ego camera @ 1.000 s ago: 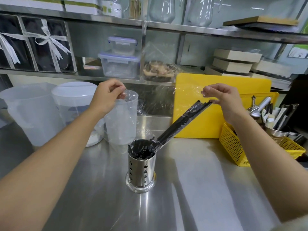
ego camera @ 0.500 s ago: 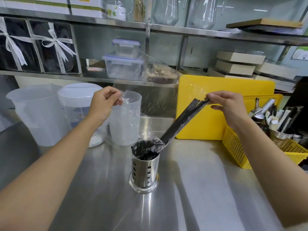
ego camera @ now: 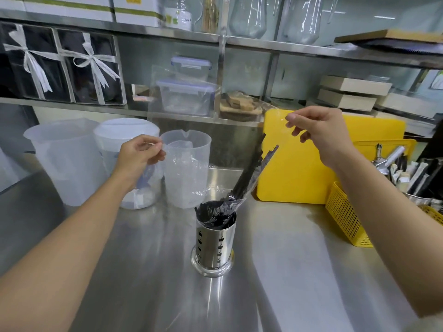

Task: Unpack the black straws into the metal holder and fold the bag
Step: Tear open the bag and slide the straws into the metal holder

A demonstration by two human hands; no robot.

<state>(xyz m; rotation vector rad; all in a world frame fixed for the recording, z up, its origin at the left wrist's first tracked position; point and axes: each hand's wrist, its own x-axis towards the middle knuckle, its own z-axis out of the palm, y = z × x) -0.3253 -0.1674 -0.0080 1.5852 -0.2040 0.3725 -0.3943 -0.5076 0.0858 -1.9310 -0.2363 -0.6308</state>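
Black straws (ego camera: pixel 249 176): lower ends out of sight, down inside the metal holder (ego camera: pixel 215 243) behind crumpled film. Clear bag (ego camera: pixel 167 111) btwn the hands: edges barely readable vs. the shelf behind. Right hand (ego camera: pixel 318 133) pinches it, but the film at the fingertips is too faint to make out. Left hand (ego camera: pixel 141 154) covers part of the lidded tub (ego camera: pixel 112 137) behind it. Both forearms cut by the frame. Yellow basket (ego camera: pixel 345 219), right of the right arm: cut at the edge, contents too small to ID.

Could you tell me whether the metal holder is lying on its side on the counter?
No, the metal holder stands upright on the steel counter, with the black straws leaning out of its top.
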